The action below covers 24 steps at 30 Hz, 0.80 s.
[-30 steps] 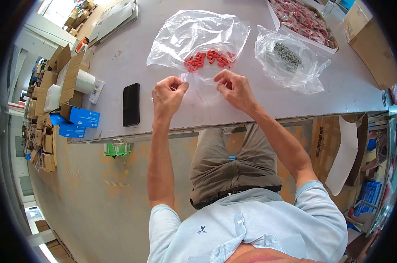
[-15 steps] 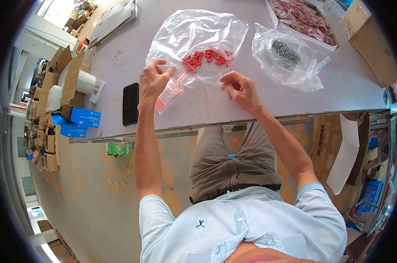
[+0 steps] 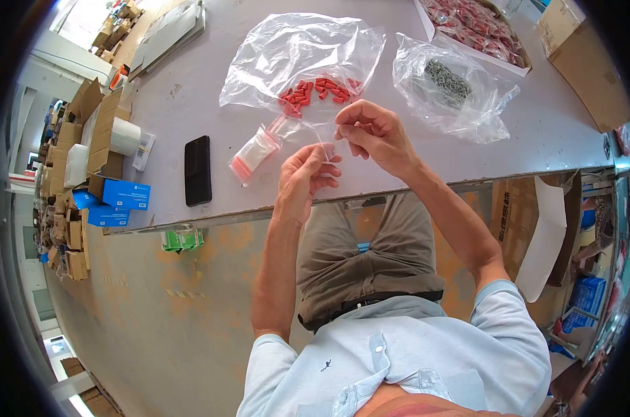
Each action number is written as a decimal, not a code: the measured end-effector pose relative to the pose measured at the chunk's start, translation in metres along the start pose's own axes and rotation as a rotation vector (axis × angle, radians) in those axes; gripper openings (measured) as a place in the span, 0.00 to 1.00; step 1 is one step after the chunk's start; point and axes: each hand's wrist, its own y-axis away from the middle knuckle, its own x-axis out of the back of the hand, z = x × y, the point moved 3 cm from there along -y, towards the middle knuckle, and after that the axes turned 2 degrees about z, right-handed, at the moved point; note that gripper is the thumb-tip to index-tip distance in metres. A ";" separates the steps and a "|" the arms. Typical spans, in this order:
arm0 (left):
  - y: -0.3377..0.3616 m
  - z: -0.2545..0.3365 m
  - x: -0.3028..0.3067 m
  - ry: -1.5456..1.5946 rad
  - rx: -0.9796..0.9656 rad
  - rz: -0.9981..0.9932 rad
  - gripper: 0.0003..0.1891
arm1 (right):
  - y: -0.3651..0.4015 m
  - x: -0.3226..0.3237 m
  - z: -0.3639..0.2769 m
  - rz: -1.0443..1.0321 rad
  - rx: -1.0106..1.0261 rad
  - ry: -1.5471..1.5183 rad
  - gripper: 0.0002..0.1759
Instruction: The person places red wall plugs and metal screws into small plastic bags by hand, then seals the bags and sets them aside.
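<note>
My left hand [image 3: 305, 178] is near the table's front edge, thumb and index finger pinched on the edge of a small clear bag [image 3: 323, 142]. To its right my right hand [image 3: 374, 135] is closed in a pinch beside the same bag; what its fingertips hold is too small to make out. Above the hands, several red plugs [image 3: 297, 96] lie on a large clear plastic sheet [image 3: 294, 52]. A stack of small clear bags with red strips [image 3: 256, 153] lies left of my left hand. Grey screws [image 3: 448, 82] sit in a crumpled clear bag [image 3: 492, 115] at the right.
A black phone [image 3: 197, 171] lies on the table at the left, near blue boxes [image 3: 126, 194] and an open carton [image 3: 106, 139]. At the back right are a box of red packets [image 3: 475, 28] and a brown carton [image 3: 582, 62].
My left hand has moved right and down from above the stack of small bags to beside my right hand. My right hand has shifted slightly left.
</note>
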 end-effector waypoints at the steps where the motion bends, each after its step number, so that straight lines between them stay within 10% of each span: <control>1: -0.001 -0.003 0.002 0.011 0.002 0.000 0.17 | 0.000 0.003 0.004 0.014 -0.034 0.012 0.06; 18: -0.011 -0.005 0.016 -0.108 -0.189 0.235 0.05 | 0.009 0.018 0.037 0.125 -0.149 0.155 0.07; 24: -0.009 -0.008 0.016 -0.110 -0.286 0.249 0.05 | 0.022 0.003 0.013 0.269 0.238 0.542 0.05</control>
